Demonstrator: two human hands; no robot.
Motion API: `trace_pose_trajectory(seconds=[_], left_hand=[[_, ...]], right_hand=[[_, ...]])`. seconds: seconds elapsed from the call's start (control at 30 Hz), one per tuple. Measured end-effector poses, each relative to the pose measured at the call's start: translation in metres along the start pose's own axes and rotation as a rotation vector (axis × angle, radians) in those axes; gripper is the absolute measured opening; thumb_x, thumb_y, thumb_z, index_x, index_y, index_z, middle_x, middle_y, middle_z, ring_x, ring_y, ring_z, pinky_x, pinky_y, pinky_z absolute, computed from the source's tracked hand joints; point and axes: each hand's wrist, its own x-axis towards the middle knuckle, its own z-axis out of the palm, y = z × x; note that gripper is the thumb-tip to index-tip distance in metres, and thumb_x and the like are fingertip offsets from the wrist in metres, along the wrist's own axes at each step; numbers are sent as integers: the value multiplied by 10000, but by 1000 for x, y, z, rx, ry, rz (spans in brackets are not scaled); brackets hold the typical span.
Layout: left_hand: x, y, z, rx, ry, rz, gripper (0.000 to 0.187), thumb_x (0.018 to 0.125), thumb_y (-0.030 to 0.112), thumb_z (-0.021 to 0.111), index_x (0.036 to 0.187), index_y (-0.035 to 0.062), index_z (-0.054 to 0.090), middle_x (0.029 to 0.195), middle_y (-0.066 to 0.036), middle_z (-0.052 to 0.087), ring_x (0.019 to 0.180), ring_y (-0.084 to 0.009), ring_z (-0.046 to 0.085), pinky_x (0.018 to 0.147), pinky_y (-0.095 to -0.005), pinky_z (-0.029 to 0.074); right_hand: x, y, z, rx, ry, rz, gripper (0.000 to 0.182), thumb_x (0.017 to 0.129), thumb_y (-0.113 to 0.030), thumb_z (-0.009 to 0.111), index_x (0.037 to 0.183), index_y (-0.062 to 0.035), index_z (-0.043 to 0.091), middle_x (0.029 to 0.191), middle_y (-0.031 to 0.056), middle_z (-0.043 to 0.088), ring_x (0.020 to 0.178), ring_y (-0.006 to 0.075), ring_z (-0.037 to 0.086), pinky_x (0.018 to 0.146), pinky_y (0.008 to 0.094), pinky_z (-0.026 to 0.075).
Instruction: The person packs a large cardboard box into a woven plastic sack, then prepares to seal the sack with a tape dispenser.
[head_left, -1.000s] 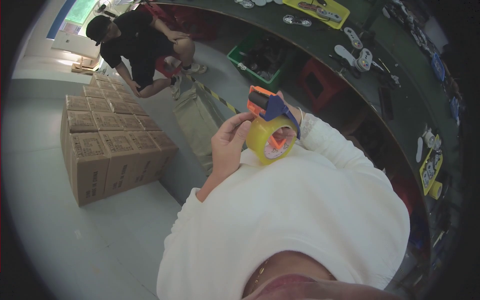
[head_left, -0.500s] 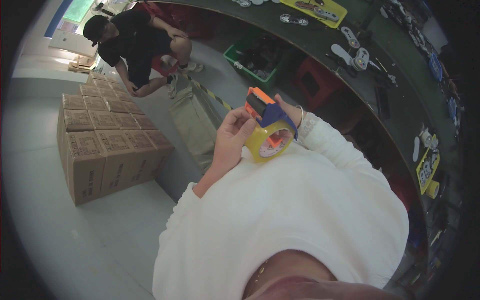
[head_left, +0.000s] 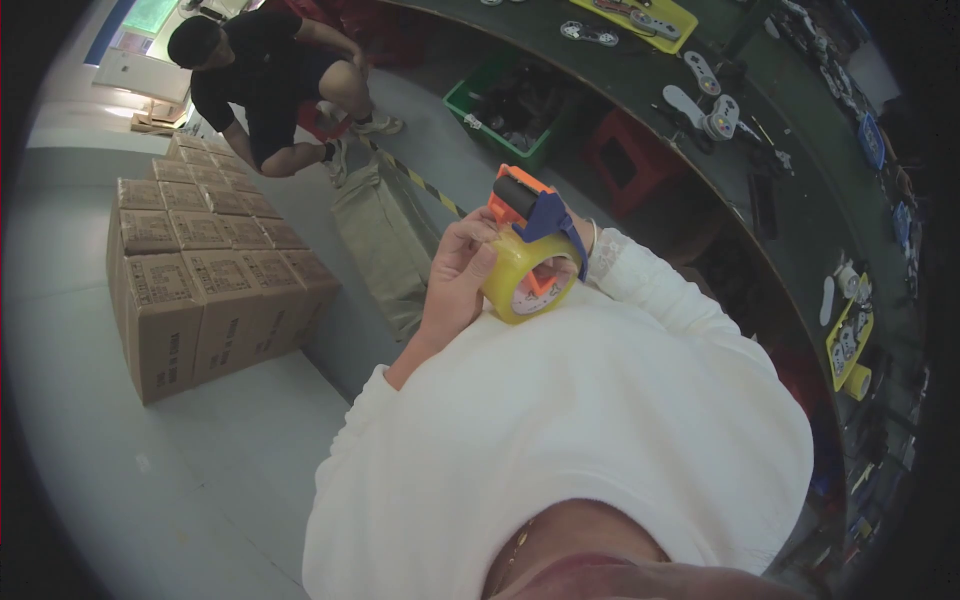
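Observation:
Close in front of my chest is a tape dispenser point(head_left: 545, 215) with an orange frame, a black roller and a blue guard. It carries a wide roll of yellow packing tape point(head_left: 510, 272) with a printed core. My right hand point(head_left: 580, 232) holds the dispenser from its far side; most of the fingers are hidden behind it. At the roll's left edge, my left hand point(head_left: 462, 270) has its thumb and fingers closed on the tape near the roller. The tape's loose end cannot be made out.
Stacked brown cartons point(head_left: 225, 290) stand on the floor at left. A person in black point(head_left: 265, 85) sits beyond them. A grey-green covered bundle point(head_left: 385, 245), a green crate point(head_left: 510, 110) and a red stool point(head_left: 630, 165) lie ahead. Game controllers point(head_left: 720, 118) rest on the dark workbench point(head_left: 800, 215) at right.
The dispenser has tilted slightly, and both hands have shifted a little left with it. The seated person's head and arms have moved slightly. The whole view has turned a bit.

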Motion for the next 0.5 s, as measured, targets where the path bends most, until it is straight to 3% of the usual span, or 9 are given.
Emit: trace_pose_trajectory(seconds=[0.07,0.13,0.17,0.27,0.37,0.47,0.5], left_hand=[[-2,4,-2,29,49,-15,195,885,305,496,929,128,565,1144,-92,457,1009,-217,490,805,-321,423],[-4,12,-9,233,95,9,336,931,325,376,970,69,589,1119,-88,482,1017,-189,467,845,-299,388],[-5,15,-11,281,110,17,374,942,330,345,980,54,595,1112,-87,489,1019,-182,461,855,-294,380],[-4,19,-13,350,260,-66,483,945,397,281,982,27,589,1072,-88,541,967,-165,485,882,-284,378],[0,28,-8,335,324,-118,584,910,510,222,923,52,584,1072,-108,543,1014,-185,496,921,-307,373],[0,35,-7,469,318,-84,500,881,519,364,937,84,604,1079,-59,518,1044,-154,461,904,-309,367],[1,38,-5,478,339,-123,388,872,433,431,931,89,602,1009,-37,534,957,-133,467,861,-280,380]], right_hand=[[-2,-1,2,106,57,-12,230,835,-290,549,891,-67,556,878,83,552,792,164,557,731,303,461],[-9,-7,-2,-133,1,-14,590,744,-579,490,1075,-91,496,990,87,552,896,188,547,801,333,423],[-10,-11,-9,-195,-14,-10,684,721,-651,475,1121,-96,481,1018,88,552,922,194,545,819,340,414],[-11,-30,-30,-805,-18,-7,693,667,-721,518,903,-72,571,764,11,584,669,91,536,597,208,408],[-10,-42,6,-1096,-18,-51,636,669,-675,578,775,-50,616,631,-39,515,558,42,445,504,183,356],[-10,-44,18,-1260,-22,-142,700,659,-664,602,956,-31,631,584,-61,433,521,46,329,454,182,284],[-9,-42,25,-1272,-18,-232,647,645,-647,628,862,-39,593,579,-48,403,515,65,303,450,195,267]])
